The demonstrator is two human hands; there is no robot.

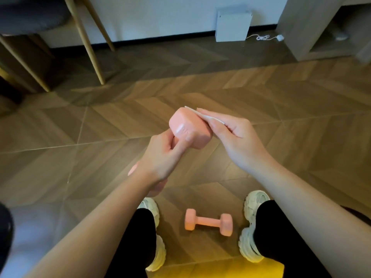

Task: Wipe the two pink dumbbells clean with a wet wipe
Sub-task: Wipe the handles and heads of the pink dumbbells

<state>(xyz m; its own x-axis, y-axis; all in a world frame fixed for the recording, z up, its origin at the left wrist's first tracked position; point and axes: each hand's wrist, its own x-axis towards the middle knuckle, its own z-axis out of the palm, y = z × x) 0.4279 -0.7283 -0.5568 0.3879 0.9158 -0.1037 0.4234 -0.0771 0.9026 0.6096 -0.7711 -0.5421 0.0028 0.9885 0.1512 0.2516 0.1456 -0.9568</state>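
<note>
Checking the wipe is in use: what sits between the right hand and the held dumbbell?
The white wet wipe, on the held dumbbell; head view shows it.

Herringbone wood floor point(200, 87), wooden chair legs point(91, 49); white box point(232, 25), white cable point(263, 37); pale sneakers point(256, 199)

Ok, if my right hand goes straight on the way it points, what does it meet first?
The right hand points up-left at the upper head of the held dumbbell, wet wipe in its fingers. It would meet that head first, apparently touching it through the wipe; the left hand grips the handle.
</note>
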